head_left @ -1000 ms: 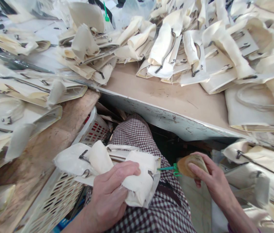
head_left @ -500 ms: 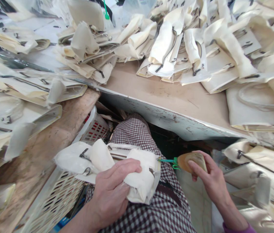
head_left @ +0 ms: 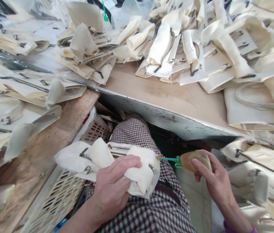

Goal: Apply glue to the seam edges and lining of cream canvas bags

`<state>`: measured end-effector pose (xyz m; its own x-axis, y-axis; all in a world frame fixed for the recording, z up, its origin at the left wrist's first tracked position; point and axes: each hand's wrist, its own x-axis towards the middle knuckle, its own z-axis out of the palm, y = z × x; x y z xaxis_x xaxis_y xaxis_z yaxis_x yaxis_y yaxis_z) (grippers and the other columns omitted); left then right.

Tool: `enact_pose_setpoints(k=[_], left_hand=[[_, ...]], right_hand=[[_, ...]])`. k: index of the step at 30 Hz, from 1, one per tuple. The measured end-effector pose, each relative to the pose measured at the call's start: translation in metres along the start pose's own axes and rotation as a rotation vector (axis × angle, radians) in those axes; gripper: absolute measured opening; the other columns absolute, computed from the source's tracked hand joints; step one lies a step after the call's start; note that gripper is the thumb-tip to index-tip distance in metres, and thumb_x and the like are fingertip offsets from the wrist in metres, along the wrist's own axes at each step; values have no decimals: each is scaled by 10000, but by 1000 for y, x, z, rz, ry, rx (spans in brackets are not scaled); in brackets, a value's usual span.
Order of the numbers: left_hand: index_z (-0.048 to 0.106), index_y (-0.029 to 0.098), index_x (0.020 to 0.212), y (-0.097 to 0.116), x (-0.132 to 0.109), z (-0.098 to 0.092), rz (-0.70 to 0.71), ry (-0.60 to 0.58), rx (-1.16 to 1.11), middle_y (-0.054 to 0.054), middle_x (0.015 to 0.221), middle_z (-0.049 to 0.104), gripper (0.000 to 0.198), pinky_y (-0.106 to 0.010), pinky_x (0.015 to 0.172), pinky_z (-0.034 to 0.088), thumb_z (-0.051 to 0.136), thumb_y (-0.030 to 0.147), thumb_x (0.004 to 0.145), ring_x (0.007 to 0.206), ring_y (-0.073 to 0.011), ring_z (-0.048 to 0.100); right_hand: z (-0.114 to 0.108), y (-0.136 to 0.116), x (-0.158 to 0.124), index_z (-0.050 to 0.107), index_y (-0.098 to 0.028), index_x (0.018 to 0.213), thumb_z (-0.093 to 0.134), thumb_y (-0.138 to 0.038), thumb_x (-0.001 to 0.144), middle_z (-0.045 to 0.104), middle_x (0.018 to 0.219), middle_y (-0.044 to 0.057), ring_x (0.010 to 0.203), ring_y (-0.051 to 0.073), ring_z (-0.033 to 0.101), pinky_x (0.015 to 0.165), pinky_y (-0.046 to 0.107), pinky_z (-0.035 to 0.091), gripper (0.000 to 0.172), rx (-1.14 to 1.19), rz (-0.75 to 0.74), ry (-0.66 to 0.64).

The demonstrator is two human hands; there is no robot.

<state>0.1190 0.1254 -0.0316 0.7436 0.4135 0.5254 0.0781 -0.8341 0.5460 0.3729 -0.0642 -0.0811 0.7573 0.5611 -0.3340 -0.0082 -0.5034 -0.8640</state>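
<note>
My left hand [head_left: 116, 183] is closed over a folded cream fabric pouch [head_left: 143, 171], pressing it against my lap. Small dark metal zipper pulls and a dark zipper line show on the pouch. My right hand [head_left: 215, 176] grips the wooden handle of an awl-like tool [head_left: 195, 161]. From that handle a thin green shaft with a small green hooked piece runs left to the pouch's right edge. The shaft's tip meets that edge; whether it goes into the fabric I cannot make out.
Similar cream pouches [head_left: 166, 48] lie heaped along the tan table [head_left: 148, 81], and more sit on the wooden board [head_left: 42, 149] at left and in a stack [head_left: 260, 168] at right. A white plastic basket [head_left: 94, 127] stands beside my checked-cloth lap [head_left: 148, 213].
My right hand has shifted slightly right with the tool, and more of the green shaft shows beside the pouch. My left hand keeps its hold in nearly the same place.
</note>
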Motion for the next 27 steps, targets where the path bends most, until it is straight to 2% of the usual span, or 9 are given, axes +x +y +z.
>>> enact_pose_setpoints(k=[5,10,13,17,20,23,27], left_hand=[[621,140,821,-2,-2,3,14,-12,4,-114,1001,754,202,-295,893,625,523,-29,871,1015,-188,719],[626,129,831,0,-6,2,-7,-25,-25,-116,1026,738,225,-291,934,603,519,-68,844,1049,-180,703],[625,128,833,2,-10,-1,1,-33,-43,-111,1028,734,237,-288,962,592,514,-82,836,1068,-174,694],[626,128,839,6,-15,-4,-9,-28,-48,-102,1023,726,221,-256,959,586,525,-68,854,1080,-160,686],[623,132,847,9,-18,-5,-43,-34,-42,-98,1040,723,214,-257,978,578,520,-54,874,1096,-156,675],[621,139,850,10,-17,-5,-49,-34,-32,-97,1058,724,210,-261,993,573,517,-39,893,1108,-154,669],[622,143,863,9,-16,-3,-30,-25,-43,-97,1034,727,180,-249,977,577,534,-5,917,1104,-153,666]], right_hand=[[7,10,3,620,-196,1177,782,-612,791,665,772,5,483,182,554,470,304,495,591,-60,-10,13],[-6,7,2,622,-197,1200,810,-616,766,660,705,4,533,209,579,506,302,515,632,-114,2,69],[-15,4,-2,623,-202,1178,781,-592,832,638,683,-11,499,184,534,491,290,485,544,-15,10,-5],[-18,4,-8,620,-189,1155,777,-583,855,630,747,-6,466,158,493,433,282,432,520,120,107,-155],[-16,1,-9,616,-179,1149,729,-597,900,584,653,-29,462,150,472,445,264,413,499,93,136,-217],[-14,-6,-6,618,-181,1121,699,-615,915,545,578,-45,467,155,478,462,256,421,487,26,126,-226],[-10,-11,2,624,-194,1075,724,-644,868,572,631,-36,474,162,507,444,262,447,505,-34,120,-229]])
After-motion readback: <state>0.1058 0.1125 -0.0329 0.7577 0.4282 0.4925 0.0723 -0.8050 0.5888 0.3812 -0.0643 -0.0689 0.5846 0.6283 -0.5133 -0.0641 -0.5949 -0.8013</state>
